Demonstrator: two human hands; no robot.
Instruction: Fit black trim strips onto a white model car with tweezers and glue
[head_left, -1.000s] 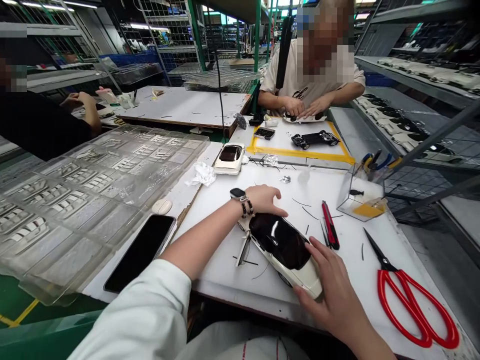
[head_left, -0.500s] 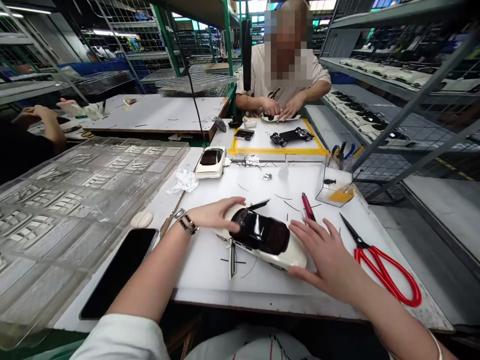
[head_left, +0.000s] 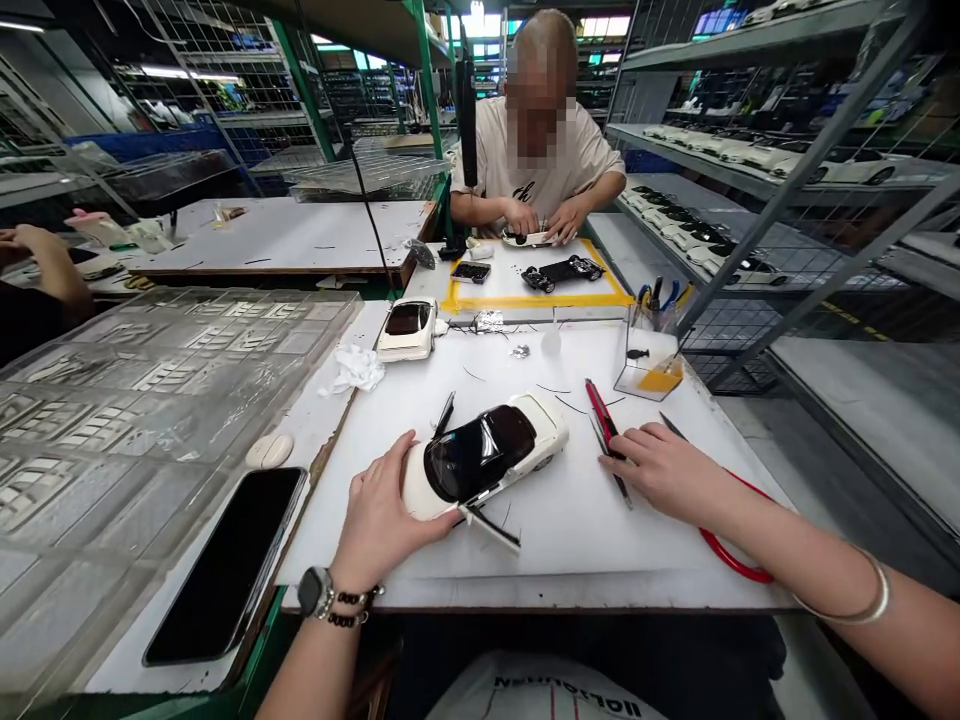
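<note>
A white model car (head_left: 487,448) with a black roof and both doors swung out sits on the white worktop. My left hand (head_left: 382,515) wraps around one end of it, thumb on the near side and fingers on the far side. To the right, my right hand (head_left: 649,468) pinches a pair of dark metal tweezers (head_left: 622,487) at the worktop. A red utility knife (head_left: 597,403) lies right beside the tweezers. Red-handled scissors (head_left: 731,568) lie partly hidden under my right forearm.
Another white model car (head_left: 407,330) and crumpled tissue (head_left: 355,370) stand at the back left. A clear tool box (head_left: 651,368) is back right. On the left lie a phone (head_left: 225,565) and a compartment tray (head_left: 180,400). Opposite, a co-worker (head_left: 536,140) handles a car part.
The model car has turned, its far end now pointing up and right. My left hand has moved to grip its end. My right hand has left the car and reached the tweezers.
</note>
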